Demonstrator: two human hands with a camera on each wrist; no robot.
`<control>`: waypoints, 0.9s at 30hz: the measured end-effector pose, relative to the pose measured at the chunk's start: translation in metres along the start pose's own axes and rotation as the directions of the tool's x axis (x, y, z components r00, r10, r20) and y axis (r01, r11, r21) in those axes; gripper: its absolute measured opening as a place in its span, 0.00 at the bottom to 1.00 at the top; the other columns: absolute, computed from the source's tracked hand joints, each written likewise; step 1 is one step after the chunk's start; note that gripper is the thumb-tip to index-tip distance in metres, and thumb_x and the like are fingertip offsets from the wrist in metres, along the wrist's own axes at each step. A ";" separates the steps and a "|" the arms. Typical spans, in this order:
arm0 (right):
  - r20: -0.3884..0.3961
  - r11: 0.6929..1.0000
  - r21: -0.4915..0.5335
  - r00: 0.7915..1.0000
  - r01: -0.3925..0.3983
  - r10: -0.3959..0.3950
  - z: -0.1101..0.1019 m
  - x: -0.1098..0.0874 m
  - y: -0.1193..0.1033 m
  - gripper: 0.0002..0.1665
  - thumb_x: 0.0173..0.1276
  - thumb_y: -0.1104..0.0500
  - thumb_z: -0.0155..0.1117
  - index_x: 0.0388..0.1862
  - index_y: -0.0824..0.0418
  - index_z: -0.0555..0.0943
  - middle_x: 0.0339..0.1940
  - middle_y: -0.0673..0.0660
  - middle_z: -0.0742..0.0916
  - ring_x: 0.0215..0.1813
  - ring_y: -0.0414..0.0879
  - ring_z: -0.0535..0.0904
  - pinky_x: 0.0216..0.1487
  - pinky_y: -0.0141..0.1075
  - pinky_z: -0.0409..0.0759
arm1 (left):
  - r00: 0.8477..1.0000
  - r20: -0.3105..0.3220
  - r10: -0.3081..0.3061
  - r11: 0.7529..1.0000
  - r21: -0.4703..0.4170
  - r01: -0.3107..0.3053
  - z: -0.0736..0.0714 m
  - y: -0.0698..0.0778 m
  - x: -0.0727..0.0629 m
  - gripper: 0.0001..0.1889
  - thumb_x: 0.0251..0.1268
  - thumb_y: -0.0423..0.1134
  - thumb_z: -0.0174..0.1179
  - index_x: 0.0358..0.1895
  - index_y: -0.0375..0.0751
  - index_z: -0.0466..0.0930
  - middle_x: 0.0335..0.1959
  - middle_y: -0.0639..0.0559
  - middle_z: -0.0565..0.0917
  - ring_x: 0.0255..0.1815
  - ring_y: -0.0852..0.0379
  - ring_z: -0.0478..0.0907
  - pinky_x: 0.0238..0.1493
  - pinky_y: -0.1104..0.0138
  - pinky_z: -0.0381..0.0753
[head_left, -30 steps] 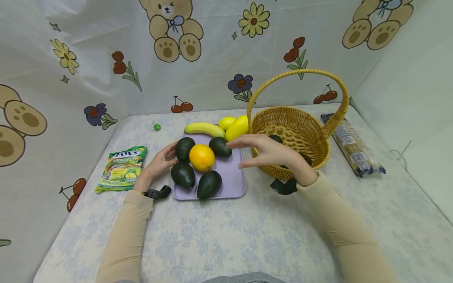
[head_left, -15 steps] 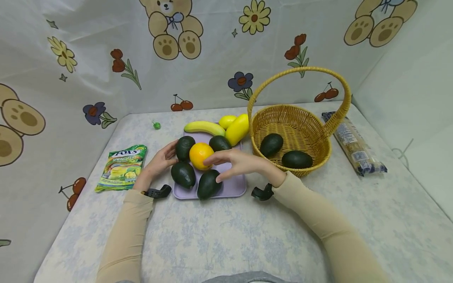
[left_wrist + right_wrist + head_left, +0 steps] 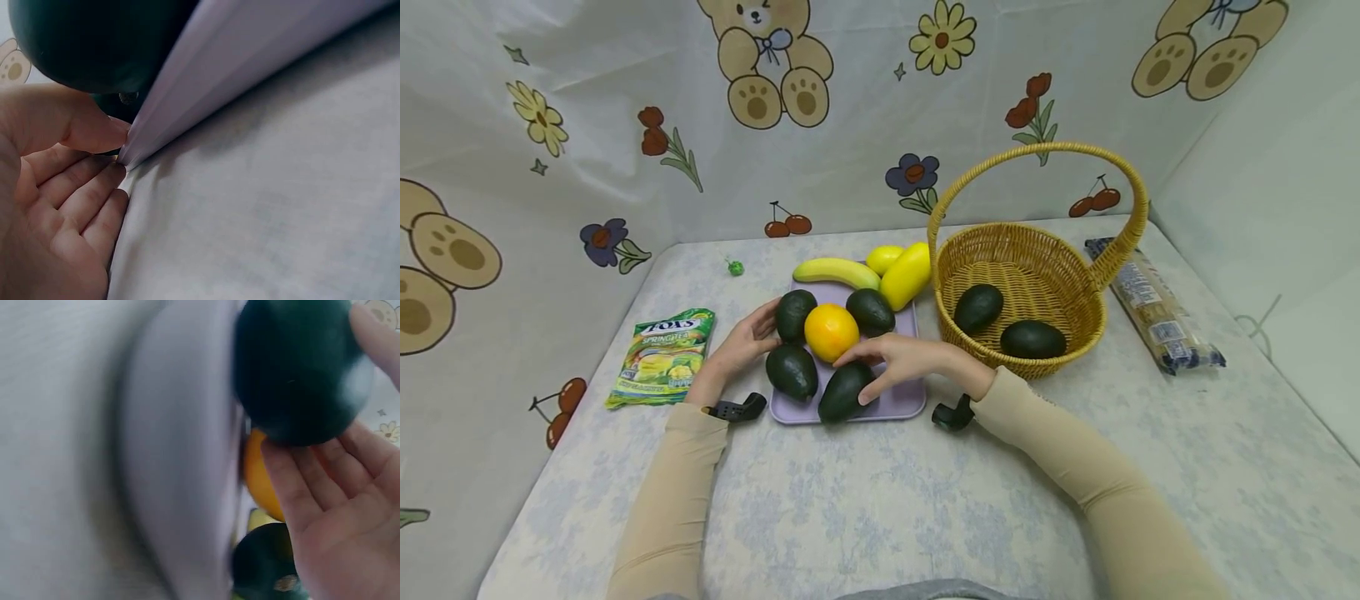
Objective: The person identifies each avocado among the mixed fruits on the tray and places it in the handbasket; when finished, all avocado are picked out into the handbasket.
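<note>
My right hand (image 3: 906,358) grips a dark green avocado (image 3: 841,397) at the near edge of a lilac tray (image 3: 907,405); in the right wrist view the thumb and fingers lie on opposite sides of this avocado (image 3: 300,369). At the tray's left side, my left hand (image 3: 745,343) pinches the rim, its thumb and fingertips meeting there in the left wrist view. Several more avocados, such as one at front left (image 3: 792,372), surround an orange (image 3: 831,333) on the tray. Along its back lie a banana (image 3: 835,271), a lemon (image 3: 883,258) and a long yellow fruit (image 3: 906,277).
A wicker basket (image 3: 1093,312) with a tall handle stands right of the tray, holding two avocados (image 3: 1033,339). Farther right lies a long clear packet (image 3: 1161,308). A green candy bag (image 3: 662,357) is at left, and a tiny green object (image 3: 735,267) lies behind it.
My right hand has moved left and down from beside the basket to the near avocado and now grips it. The left hand has stayed at the tray's left edge.
</note>
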State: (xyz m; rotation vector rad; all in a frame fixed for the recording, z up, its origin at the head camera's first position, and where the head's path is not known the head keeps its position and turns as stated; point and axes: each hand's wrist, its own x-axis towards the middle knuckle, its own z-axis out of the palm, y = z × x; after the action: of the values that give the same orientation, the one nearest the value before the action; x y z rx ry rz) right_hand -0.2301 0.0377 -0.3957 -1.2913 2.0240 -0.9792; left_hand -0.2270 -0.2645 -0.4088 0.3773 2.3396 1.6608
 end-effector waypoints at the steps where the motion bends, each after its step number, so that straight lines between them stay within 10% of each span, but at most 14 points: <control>1: 0.005 1.000 0.002 1.000 -0.014 0.014 0.000 0.000 0.001 0.37 0.56 0.49 0.72 0.64 0.55 0.73 0.61 0.46 0.77 0.61 0.38 0.69 0.61 0.33 0.69 | 1.000 0.001 0.001 1.000 0.000 -0.001 0.000 0.000 0.000 0.38 0.61 0.21 0.52 0.74 0.31 0.45 0.73 0.36 0.51 0.73 0.41 0.48 0.71 0.54 0.49; 14: 0.018 0.999 -0.007 0.999 -0.035 0.035 0.004 0.002 0.005 0.36 0.54 0.49 0.74 0.62 0.53 0.74 0.57 0.45 0.78 0.45 0.41 0.70 0.44 0.32 0.71 | 1.000 0.005 0.011 1.000 -0.028 -0.011 -0.002 -0.002 0.000 0.39 0.61 0.20 0.51 0.74 0.32 0.45 0.73 0.36 0.51 0.73 0.41 0.48 0.71 0.54 0.49; 27: -0.085 0.989 0.089 0.990 0.118 -0.110 -0.011 -0.010 -0.025 0.33 0.54 0.53 0.73 0.59 0.56 0.75 0.54 0.45 0.80 0.53 0.41 0.74 0.58 0.37 0.72 | 1.000 0.007 0.010 0.999 -0.033 -0.010 -0.001 -0.003 0.000 0.39 0.60 0.19 0.51 0.74 0.33 0.45 0.73 0.36 0.51 0.73 0.41 0.48 0.71 0.53 0.49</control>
State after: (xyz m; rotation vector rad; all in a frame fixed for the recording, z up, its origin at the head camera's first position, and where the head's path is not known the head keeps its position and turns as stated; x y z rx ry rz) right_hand -0.2214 0.0431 -0.3690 -1.3494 1.9551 -1.1816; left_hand -0.2275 -0.2668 -0.4113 0.3878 2.3066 1.6972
